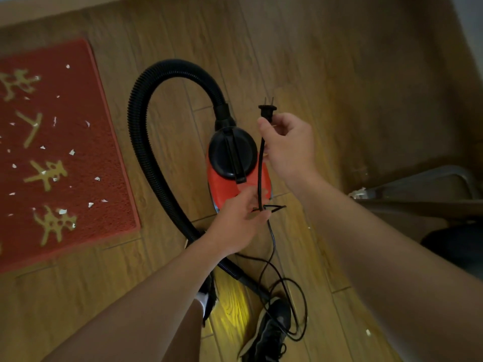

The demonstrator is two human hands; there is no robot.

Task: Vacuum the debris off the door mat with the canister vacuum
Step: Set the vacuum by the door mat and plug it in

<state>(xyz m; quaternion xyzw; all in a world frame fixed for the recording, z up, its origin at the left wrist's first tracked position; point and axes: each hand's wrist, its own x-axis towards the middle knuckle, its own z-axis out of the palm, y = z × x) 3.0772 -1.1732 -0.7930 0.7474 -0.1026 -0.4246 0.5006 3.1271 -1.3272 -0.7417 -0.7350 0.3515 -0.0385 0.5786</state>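
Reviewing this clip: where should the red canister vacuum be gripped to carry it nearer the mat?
Probably the black carry handle across the top of the red canister vacuum, taken from above: it is a raised bar facing up.

A red door mat (104, 165) with gold characters lies at frame left, strewn with white debris (72, 152). At centre sits the red-and-black canister vacuum (232, 158) — black hose (139, 142) arching up and left, plug (267, 111) lifted prongs-up, cord (260, 165) trailing down.
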